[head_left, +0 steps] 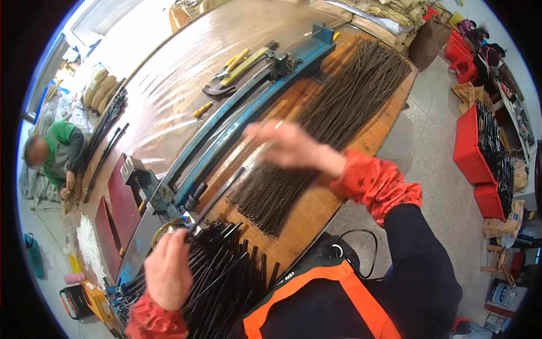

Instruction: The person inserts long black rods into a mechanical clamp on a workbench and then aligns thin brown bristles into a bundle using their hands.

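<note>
A person, seen from above through a round fisheye view, is working with both bare hands at a wooden table point(323, 213). Red patterned sleeve covers are reaching to the wrists. The left hand point(169, 268), at lower left, is curling its fingers at the near end of a slim dark rod point(217, 198); whether it is gripping the rod, the view is not letting one tell. The rod is slanting up and away, its grey tip pointing toward the right hand. Beneath and beside the left hand, a heap of black tubes point(220, 271) is lying with ends fanning out. The right hand point(293, 147) is hovering in a blur, its fingers reaching leftward; its hold cannot be made out. Below it, a wide bundle of dark coil springs point(282, 195) is spreading across the table. A long blue metal frame point(240, 125) is running diagonally behind the springs, with a claw hammer point(219, 89) resting beyond it. At far left, a co-worker point(59, 147) in green and grey is sitting near the table's edge.
</note>
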The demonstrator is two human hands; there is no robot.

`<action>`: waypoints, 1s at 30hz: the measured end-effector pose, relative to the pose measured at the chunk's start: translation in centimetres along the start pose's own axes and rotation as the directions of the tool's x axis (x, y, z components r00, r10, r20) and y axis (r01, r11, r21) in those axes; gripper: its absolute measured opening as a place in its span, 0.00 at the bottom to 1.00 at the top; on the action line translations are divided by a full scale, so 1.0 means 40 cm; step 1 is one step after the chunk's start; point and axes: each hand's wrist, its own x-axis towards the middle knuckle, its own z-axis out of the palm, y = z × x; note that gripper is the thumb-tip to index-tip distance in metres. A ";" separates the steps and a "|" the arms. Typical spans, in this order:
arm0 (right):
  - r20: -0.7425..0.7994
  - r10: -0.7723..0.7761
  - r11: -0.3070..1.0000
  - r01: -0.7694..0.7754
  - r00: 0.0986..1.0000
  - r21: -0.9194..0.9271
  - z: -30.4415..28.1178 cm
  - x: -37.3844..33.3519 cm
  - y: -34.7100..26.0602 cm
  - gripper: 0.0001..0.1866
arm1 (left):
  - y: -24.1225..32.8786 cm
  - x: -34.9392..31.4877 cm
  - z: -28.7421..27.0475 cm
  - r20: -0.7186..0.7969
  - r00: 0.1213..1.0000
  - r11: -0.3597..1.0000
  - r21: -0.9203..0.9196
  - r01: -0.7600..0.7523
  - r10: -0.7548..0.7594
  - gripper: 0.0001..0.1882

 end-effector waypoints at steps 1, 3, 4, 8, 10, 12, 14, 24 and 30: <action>0.021 0.435 0.900 -0.436 0.900 0.015 -0.040 -0.045 0.051 0.26 | -0.004 0.016 -0.027 -0.027 1.000 0.999 0.054 0.004 -0.002 0.17; -0.023 0.389 0.894 -0.384 0.921 -0.230 -0.060 -0.062 0.120 0.27 | -0.031 0.060 -0.041 -0.029 0.999 0.991 0.130 -0.030 0.034 0.18; 0.005 0.429 0.894 -0.424 0.903 -0.145 -0.076 -0.012 0.079 0.28 | -0.045 0.082 -0.018 -0.024 0.999 0.988 0.147 -0.039 0.043 0.18; 0.024 0.225 0.971 -0.222 0.974 -0.087 -0.098 0.053 0.121 0.26 | -0.057 0.225 0.065 0.021 0.992 0.971 0.201 -0.128 0.126 0.18; 0.011 0.364 0.869 -0.335 0.931 -0.364 -0.142 0.019 0.186 0.24 | -0.072 0.273 0.077 -0.032 0.987 0.961 0.234 -0.146 0.157 0.19; 0.099 0.463 0.885 -0.453 0.881 -0.111 -0.134 0.041 0.117 0.24 | -0.089 0.285 0.104 -0.009 0.982 0.969 0.166 -0.184 0.188 0.17; 0.180 0.143 0.986 -0.126 0.973 -0.105 -0.113 0.056 0.116 0.25 | -0.075 0.312 0.137 0.041 0.961 0.957 0.094 -0.275 0.272 0.16; -0.095 0.299 0.951 -0.305 0.949 -0.056 -0.027 0.017 0.119 0.28 | -0.117 0.265 0.102 -0.088 0.982 0.982 0.105 -0.156 0.165 0.16; -0.008 0.171 0.975 -0.170 0.985 -0.140 0.071 0.089 -0.050 0.26 | -0.090 0.205 0.072 -0.057 0.990 0.967 0.227 -0.113 0.129 0.16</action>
